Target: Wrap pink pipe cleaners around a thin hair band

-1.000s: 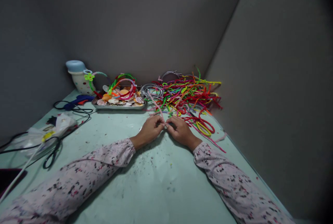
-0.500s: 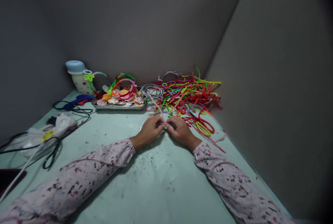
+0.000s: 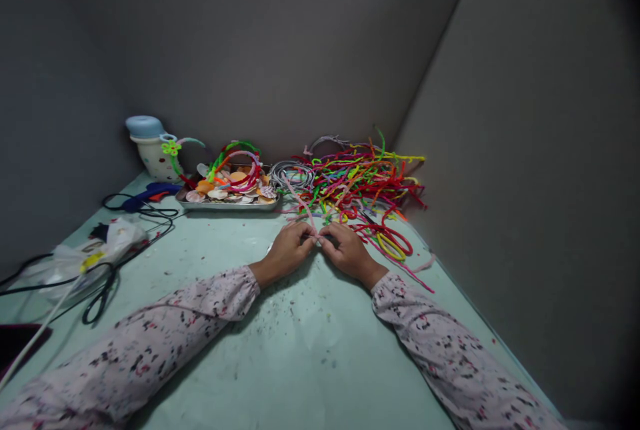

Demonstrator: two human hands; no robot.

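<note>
two hands [image 3: 290, 247] were visible, one tray [image 3: 230, 207], one lidded cup [image 3: 154, 158], one plastic bag [image 3: 123, 237] at left, shells [image 3: 217, 195] and fuzzy stems [image 3: 370, 180] were too many to count

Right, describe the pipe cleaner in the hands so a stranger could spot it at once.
At the pale green tabletop, find where the left hand and right hand nearly meet. The pale pink pipe cleaner is pinched there, unlike the loose multicoloured pile beyond.

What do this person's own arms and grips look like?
Long, loose, pale pinkish sleeves, scattered with small dark, reddish and bluish marks, have gathered ends. The left grip and right grip are bare hands, with no gloves.
</note>
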